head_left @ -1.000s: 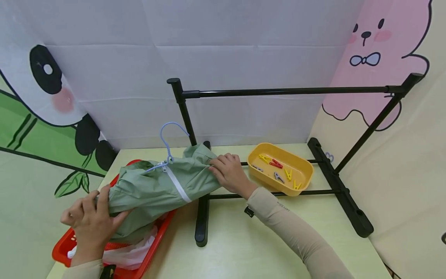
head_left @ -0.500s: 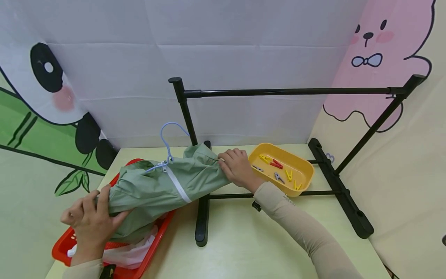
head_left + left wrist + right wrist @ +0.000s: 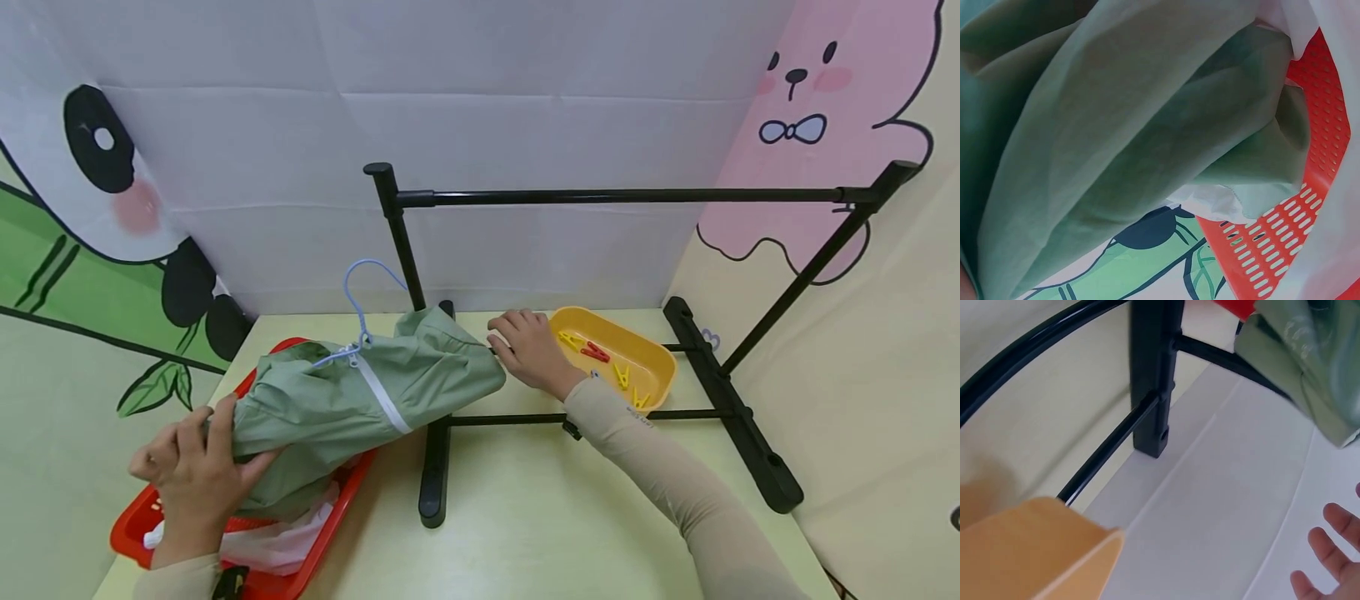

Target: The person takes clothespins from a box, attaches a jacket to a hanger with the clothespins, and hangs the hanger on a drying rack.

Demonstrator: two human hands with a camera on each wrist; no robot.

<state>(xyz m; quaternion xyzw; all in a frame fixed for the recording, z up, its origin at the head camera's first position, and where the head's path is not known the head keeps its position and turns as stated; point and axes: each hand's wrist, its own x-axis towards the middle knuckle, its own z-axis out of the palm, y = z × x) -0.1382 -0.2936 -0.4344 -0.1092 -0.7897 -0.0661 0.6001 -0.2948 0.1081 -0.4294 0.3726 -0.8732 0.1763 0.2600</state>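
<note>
A green zip-up jacket with a white zipper is on a blue hanger, whose hook sticks up beside the rack's left post. My left hand holds the jacket's left end, thumb below and fingers at the edge. My right hand is just off the jacket's right end, fingers loosely bent with nothing in them. In the right wrist view, a gap shows between the fingers and the green cloth. Green folds fill most of the left wrist view.
A black rack stands on the pale table. A yellow tray with several small clips sits between its lower bars, near my right hand. Under the jacket is a red basket with pink and white cloth.
My right hand has let go of the jacket's right end and moved right, toward the yellow tray. The left hand and the hanger have stayed in place.
</note>
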